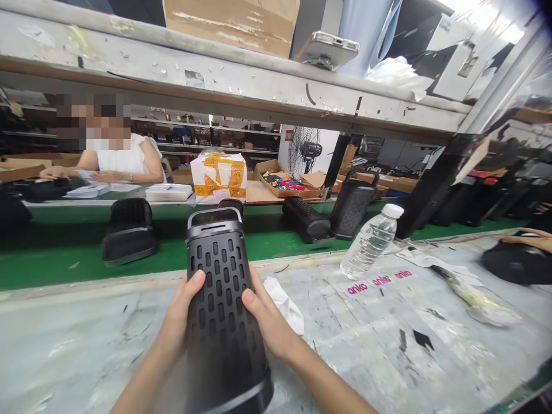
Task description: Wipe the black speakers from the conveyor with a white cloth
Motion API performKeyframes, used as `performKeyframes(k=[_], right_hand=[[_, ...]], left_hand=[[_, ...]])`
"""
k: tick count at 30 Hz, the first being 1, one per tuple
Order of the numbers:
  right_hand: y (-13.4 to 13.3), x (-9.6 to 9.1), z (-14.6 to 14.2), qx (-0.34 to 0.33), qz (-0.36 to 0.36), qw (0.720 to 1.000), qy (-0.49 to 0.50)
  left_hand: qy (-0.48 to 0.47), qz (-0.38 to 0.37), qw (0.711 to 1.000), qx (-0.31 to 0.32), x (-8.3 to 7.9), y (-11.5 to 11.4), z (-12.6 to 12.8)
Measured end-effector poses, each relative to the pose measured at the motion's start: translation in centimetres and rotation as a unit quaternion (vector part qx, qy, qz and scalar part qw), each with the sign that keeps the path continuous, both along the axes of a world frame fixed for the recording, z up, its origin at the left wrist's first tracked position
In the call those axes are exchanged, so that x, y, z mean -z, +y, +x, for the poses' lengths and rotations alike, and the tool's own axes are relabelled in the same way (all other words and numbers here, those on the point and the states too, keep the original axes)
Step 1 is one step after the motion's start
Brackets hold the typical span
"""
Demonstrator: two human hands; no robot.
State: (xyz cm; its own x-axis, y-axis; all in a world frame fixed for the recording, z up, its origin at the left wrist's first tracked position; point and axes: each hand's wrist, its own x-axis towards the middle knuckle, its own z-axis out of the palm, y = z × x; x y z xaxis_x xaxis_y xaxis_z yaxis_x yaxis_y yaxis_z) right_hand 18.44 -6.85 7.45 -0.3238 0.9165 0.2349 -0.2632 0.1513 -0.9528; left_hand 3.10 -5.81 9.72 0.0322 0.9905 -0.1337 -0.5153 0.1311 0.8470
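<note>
Between my two hands is a black portable speaker (222, 305) with a slotted grille and a grey carrying handle at its top. It is tilted, its top leaning away from me and its base toward me. My left hand (181, 305) grips its left side, thumb on the grille. From the right, my right hand (267, 310) clasps the other side, its thumb also on the front; the fingers behind are hidden. A crumpled white tissue (284, 305) lies on the table just beyond my right hand.
Beyond the plastic-covered table (345, 356), several speakers (351, 204) rest on a green conveyor belt (259, 253). A water bottle (371, 241) stands right. Overhead runs a shelf (259, 86). Across sits a person (123, 164); another person's hand (532, 238) touches a black object at right.
</note>
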Motion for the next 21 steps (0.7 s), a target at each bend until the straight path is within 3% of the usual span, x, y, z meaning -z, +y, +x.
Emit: performKeyframes(k=[7,12,14,18,21], right_hand=[[-1.4,-0.9,-0.1,0.099,0.016,0.995,-0.012],[-1.7,-2.4,1.0,0.152,0.07,0.974,-0.152],[-1.3,-2.9,1.7,0.144,0.059,0.977,-0.143],[-0.5,-3.0,2.7,0.103,0.031,0.989,-0.1],[0.1,-2.7,3.1,0.125,0.019,0.987,-0.099]], left_hand=[[0.133,0.071,0.988,-0.03,-1.0,-0.8,-0.2],[0.029,0.019,0.999,0.038,-0.8,-0.1,-1.6],[0.024,0.015,0.998,0.055,-0.7,0.3,-2.2],[0.099,0.079,0.982,0.138,-0.5,0.4,-2.6],[0.152,0.148,0.963,0.164,-0.1,0.2,-2.2]])
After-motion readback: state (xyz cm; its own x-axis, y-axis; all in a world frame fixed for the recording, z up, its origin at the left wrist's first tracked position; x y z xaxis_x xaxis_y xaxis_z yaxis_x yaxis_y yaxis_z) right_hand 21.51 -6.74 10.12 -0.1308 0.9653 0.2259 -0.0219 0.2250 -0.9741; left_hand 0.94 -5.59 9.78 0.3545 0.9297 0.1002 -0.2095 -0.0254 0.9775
